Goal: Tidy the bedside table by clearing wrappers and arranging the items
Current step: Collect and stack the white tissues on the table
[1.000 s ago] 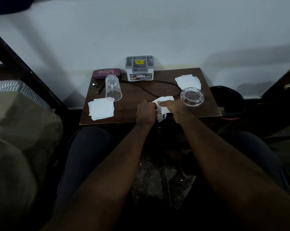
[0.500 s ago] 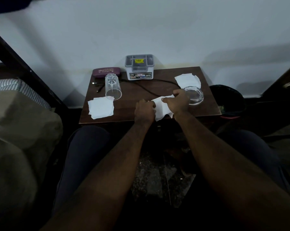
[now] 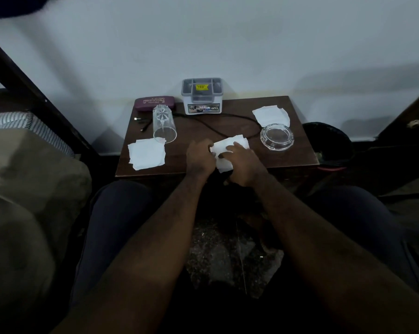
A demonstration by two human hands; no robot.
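A crumpled white paper [image 3: 230, 144] is held over the middle of the front edge of the bedside table [image 3: 297, 150], gripped from both sides. The left hand [image 3: 200, 156] is curled at the paper's left end, its fingers pinching it, and the right hand [image 3: 242, 165] is closed over the paper's right part with the fingertips pressed on top. A second sheet of white paper [image 3: 147, 154] is seen flat at the front left corner, touched at its far corner by the mouth of a drinking glass [image 3: 164, 127] laid on its side. A third sheet [image 3: 271, 115] is found near the back right corner, with a glass ashtray [image 3: 276, 136] just in front of it. A grey-lidded box [image 3: 202, 96] is set at the back edge, a maroon glasses case [image 3: 154, 104] at the back left corner, and a black cable [image 3: 215, 126] is trailed across the middle. A dark bin [image 3: 329, 143] is placed beside the right edge.
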